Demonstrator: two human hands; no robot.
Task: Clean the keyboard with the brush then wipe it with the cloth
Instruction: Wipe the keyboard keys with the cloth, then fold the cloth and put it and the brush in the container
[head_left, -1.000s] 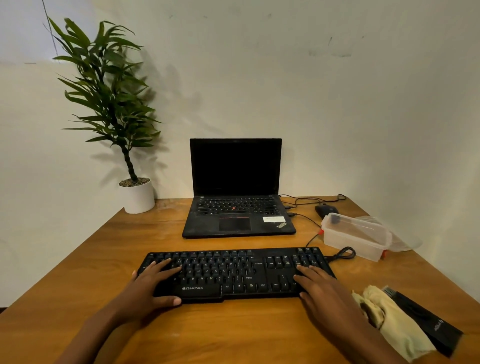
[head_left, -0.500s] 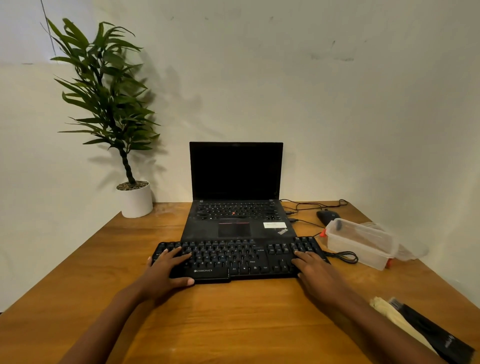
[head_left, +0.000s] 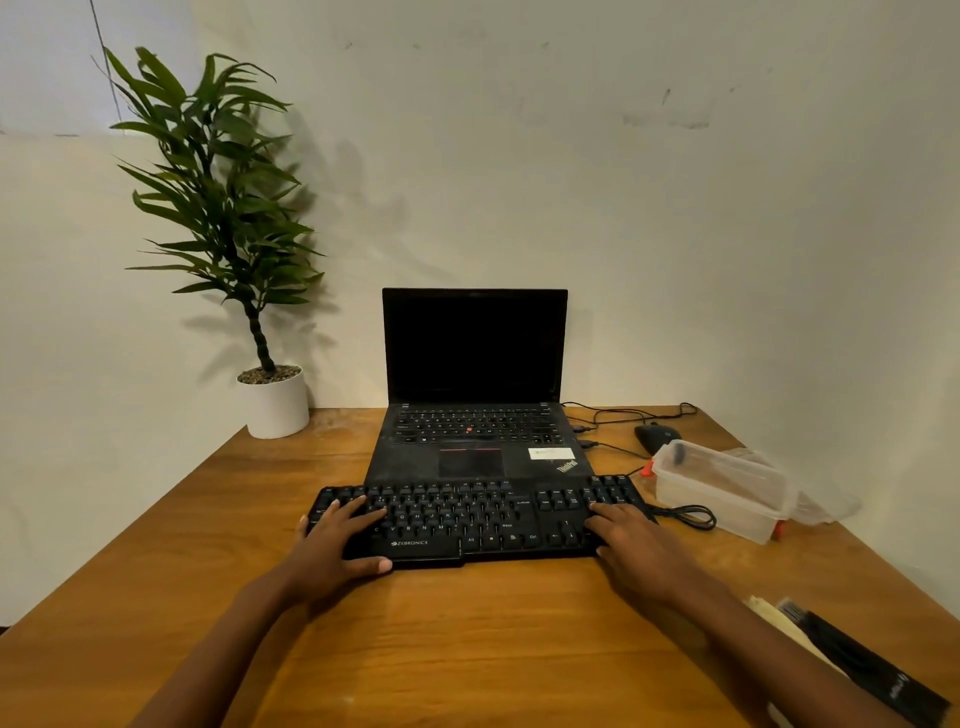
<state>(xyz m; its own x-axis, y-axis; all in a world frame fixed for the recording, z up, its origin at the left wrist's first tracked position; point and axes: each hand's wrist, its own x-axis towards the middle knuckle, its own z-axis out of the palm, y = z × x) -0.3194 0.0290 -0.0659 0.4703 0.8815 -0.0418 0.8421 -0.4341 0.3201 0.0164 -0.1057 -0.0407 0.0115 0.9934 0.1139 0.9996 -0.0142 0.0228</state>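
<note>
Our left hand (head_left: 332, 548) and right hand (head_left: 636, 551) at the ends of the keyboard (head_left: 467, 519), mid-table, fingers (head_left: 363, 517) straight, flat over keys

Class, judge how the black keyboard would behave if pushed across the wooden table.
The keyboard looks a flat rigid slab, so it likely slides whole without tipping. Its cable, looped beside the plastic box, may drag.

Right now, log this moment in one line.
left hand: on keyboard | right hand: on keyboard | brush, cloth: untouched on table
</note>
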